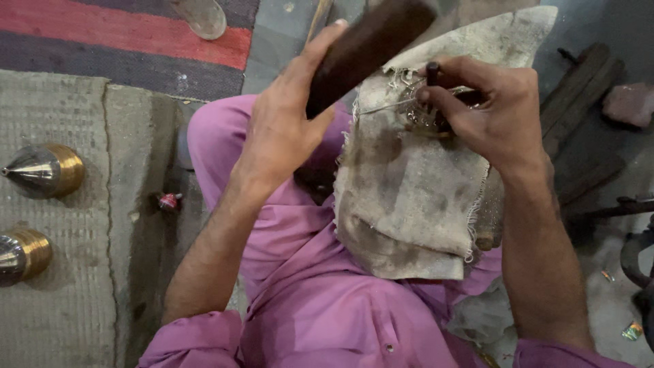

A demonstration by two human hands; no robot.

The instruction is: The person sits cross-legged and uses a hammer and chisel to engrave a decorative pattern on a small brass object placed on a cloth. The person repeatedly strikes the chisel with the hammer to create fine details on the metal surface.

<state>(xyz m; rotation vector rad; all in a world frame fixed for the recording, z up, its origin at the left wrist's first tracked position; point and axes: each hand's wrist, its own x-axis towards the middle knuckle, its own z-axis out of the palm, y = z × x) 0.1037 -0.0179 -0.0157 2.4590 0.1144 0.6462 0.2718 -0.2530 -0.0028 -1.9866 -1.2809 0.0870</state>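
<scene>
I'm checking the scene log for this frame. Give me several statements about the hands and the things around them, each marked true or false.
1. The left hand grips a dark brown wooden handle. True.
2. The right hand holds a thin dark metal tool over a stained beige cloth. True.
3. The cloth lies flat on the mat. False: it is draped over the lap.
4. Two cone-tipped brass and silver pieces lie on the grey woven mat. True.
5. The clothing is green. False: it is pink.
</scene>
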